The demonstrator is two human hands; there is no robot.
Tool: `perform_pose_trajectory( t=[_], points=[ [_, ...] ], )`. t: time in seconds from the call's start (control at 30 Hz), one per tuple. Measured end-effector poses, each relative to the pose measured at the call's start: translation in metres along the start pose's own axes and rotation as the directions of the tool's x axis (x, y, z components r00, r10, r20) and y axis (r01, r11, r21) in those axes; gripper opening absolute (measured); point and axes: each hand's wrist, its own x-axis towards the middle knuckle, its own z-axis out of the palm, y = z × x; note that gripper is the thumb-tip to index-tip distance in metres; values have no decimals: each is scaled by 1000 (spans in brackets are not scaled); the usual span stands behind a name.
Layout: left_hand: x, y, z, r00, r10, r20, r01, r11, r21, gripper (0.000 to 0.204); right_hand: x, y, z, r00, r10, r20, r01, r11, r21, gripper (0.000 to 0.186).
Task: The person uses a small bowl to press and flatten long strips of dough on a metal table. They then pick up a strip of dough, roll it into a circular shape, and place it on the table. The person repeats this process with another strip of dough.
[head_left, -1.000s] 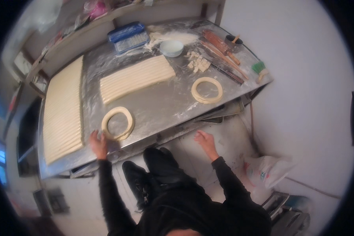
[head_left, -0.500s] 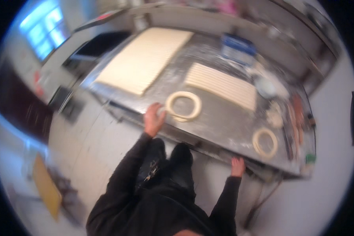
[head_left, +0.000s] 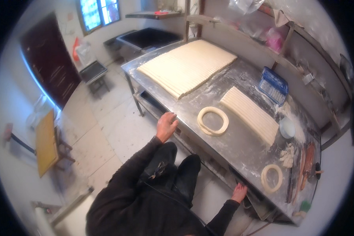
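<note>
My left hand (head_left: 167, 126) is at the near edge of a metal-topped table (head_left: 173, 104), fingers loosely bent and slightly apart, nothing visible in them. Lower down the same edge, my right hand (head_left: 239, 192) has its fingertips at the table's rim and holds nothing I can see. A ring of dough rope (head_left: 201, 122), its ends overlapping, lies nearest my left hand. Another, smaller-looking dough ring (head_left: 265, 182) rests near my right hand. Rows of dough strips lie side by side in a big sheet (head_left: 188, 65) at the far left and a narrower batch (head_left: 249, 114) beyond the first ring.
Flour dusts the tabletop. Toward the back are a blue box (head_left: 274, 84) and a pale bowl (head_left: 287, 128). Dough scraps (head_left: 288, 156) and rolling pins (head_left: 307, 161) lie at the right end. Behind runs a wall shelf (head_left: 240, 29); a wooden stool (head_left: 46, 143) stands left.
The view has turned, so the table now appears further right and more of the floor and door shows. Both hands stay by the table's edge; the dough has not visibly moved.
</note>
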Motion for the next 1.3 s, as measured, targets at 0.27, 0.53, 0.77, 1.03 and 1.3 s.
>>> perform_pose_trajectory(
  t=[0.27, 0.53, 0.77, 1.03, 1.3],
  points=[
    [-5, -12, -7, 1000, -11, 1, 11, 1000, 4, 31, -16, 3, 25, 999, 36, -28, -36, 999, 1, 34],
    [15, -46, -25, 985, -169, -24, 168, 984, -59, 33, -54, 29, 43, 974, 212, 83, -199, 970, -142, 18],
    [70, -134, -41, 958, -234, -167, 215, 969, -125, 31, -103, 143, 132, 901, 309, 304, 7, 690, -724, 32],
    [110, -217, -57, 865, -456, -210, 423, 887, -185, 30, -179, 276, 336, 501, 817, 287, 138, 252, -958, 40],
    [72, -288, -226, 618, -668, -415, 717, 695, -51, 32, -274, 339, 556, 341, 940, -23, -107, 14, -994, 40]
  ],
)
